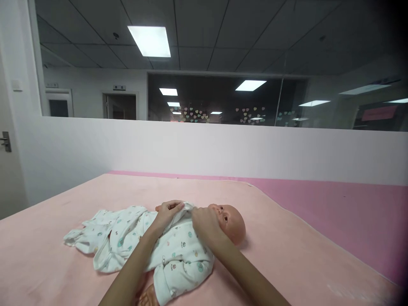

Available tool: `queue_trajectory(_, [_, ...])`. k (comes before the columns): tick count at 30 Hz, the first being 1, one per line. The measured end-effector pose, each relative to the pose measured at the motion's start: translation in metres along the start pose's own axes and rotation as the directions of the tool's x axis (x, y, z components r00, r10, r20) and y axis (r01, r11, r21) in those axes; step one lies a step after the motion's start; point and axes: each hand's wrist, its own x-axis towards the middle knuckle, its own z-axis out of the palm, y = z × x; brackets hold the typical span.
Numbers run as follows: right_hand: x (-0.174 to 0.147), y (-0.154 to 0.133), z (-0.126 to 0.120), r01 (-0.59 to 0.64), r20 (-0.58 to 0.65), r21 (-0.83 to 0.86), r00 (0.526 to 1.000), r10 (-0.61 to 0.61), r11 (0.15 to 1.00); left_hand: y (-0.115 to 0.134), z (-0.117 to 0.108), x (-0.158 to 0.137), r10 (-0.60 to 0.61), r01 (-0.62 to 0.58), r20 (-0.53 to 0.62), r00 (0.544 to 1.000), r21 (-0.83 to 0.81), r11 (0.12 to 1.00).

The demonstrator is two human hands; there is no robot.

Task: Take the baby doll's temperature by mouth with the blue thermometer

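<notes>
A baby doll lies on its back on a light pink blanket (pixel 287 255), its bald head (pixel 232 221) turned to the right. It wears a white printed sleepsuit (pixel 178 255), whose legs (pixel 92 233) trail off to the left. My left hand (pixel 168 212) pinches the sleepsuit's fabric near the collar. My right hand (pixel 205 223) grips the fabric at the neck, right next to the doll's chin. One bare doll hand (pixel 148 295) pokes out of a sleeve at the bottom.
The blanket covers a bed with a darker pink sheet (pixel 334 208) showing at the right. A white partition wall (pixel 207 148) stands behind the bed, with glass windows above it. A door handle (pixel 5 141) is at the far left.
</notes>
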Motion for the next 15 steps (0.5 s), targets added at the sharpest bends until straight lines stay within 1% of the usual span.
queue_trajectory(1, [-0.007, 0.002, -0.013, -0.015, -0.014, -0.09, 1.0, 0.014, 0.996, -0.001, 0.0, 0.001, 0.003, -0.003, -0.023, 1.0, 0.008, 1.0])
queue_trajectory(2, [-0.013, 0.004, -0.028, -0.035, -0.04, -0.227, 0.999, 0.027, 0.973, -0.003, -0.001, 0.001, -0.002, 0.003, -0.018, 1.0, 0.013, 1.0])
queue_trajectory(3, [-0.017, 0.005, -0.042, -0.043, -0.076, -0.293, 0.997, 0.021, 0.955, -0.004, -0.003, 0.001, -0.012, 0.012, 0.023, 1.0, -0.004, 1.0])
queue_trajectory(4, [-0.021, 0.005, -0.055, -0.07, -0.139, -0.296, 0.99, 0.03, 0.953, -0.006, -0.004, 0.0, -0.016, 0.021, 0.095, 0.995, -0.056, 0.998])
queue_trajectory(5, [-0.023, 0.005, -0.065, -0.115, -0.205, -0.246, 0.977, 0.064, 0.962, -0.007, -0.006, -0.002, -0.007, 0.034, 0.182, 0.983, -0.143, 0.989])
queue_trajectory(6, [-0.023, 0.004, -0.072, -0.145, -0.27, -0.149, 0.957, 0.1, 0.978, -0.007, -0.007, -0.003, 0.015, 0.054, 0.261, 0.965, -0.255, 0.966])
queue_trajectory(7, [-0.023, 0.003, -0.075, -0.161, -0.324, -0.036, 0.936, 0.141, 0.986, -0.007, -0.008, -0.005, 0.044, 0.077, 0.315, 0.948, -0.364, 0.928])
queue_trajectory(8, [-0.021, 0.001, -0.074, -0.156, -0.35, 0.068, 0.921, 0.17, 0.985, -0.007, -0.009, -0.007, 0.069, 0.095, 0.336, 0.939, -0.448, 0.889])
queue_trajectory(9, [-0.019, 0.001, -0.068, -0.13, -0.361, 0.154, 0.915, 0.178, 0.979, -0.006, -0.01, -0.008, 0.075, 0.106, 0.331, 0.941, -0.498, 0.861])
queue_trajectory(11, [-0.015, 0.001, -0.05, -0.062, -0.346, 0.272, 0.925, 0.158, 0.96, -0.003, -0.01, -0.009, 0.05, 0.114, 0.275, 0.96, -0.548, 0.829])
queue_trajectory(13, [-0.012, 0.005, -0.028, -0.015, -0.323, 0.347, 0.937, 0.135, 0.938, -0.001, -0.009, -0.007, 0.004, 0.107, 0.183, 0.983, -0.59, 0.8])
queue_trajectory(15, [-0.011, 0.01, -0.01, 0.015, -0.322, 0.348, 0.941, 0.105, 0.937, 0.0, -0.008, -0.004, -0.05, 0.093, 0.086, 0.995, -0.626, 0.775])
